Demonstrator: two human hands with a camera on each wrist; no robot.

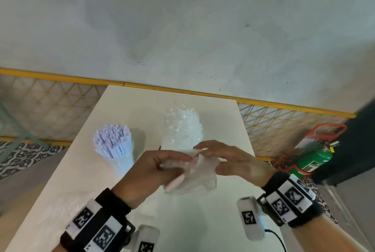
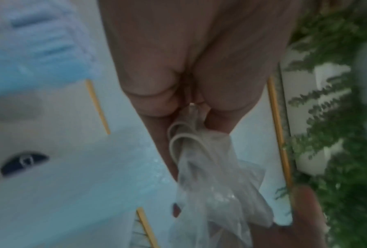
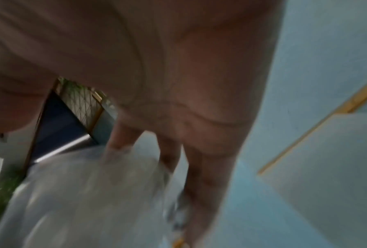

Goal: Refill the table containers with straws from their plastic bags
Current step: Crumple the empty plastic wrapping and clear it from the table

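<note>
Straw refill part done: one container full, limp plastic bag (image 1: 194,174) in both hands over the white table (image 1: 81,170).
Table smooth, matte. On its left a clear container (image 1: 124,163) is packed with upright white paper-wrapped straws (image 1: 112,142) and looks filled. The crinkly glossy plastic mound (image 1: 182,128) beside it has unclear contents, probably still to do. The bag is thin, floppy, translucent, seemingly emptied, above table centre. Left hand (image 1: 150,172) pinches bunched film. Right hand (image 1: 233,162) has near-straight fingers on the bag; pinching or touching, can't tell.

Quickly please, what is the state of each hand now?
Left hand: grips the plastic bag.
Right hand: open, straight fingers touch the same bag.
</note>
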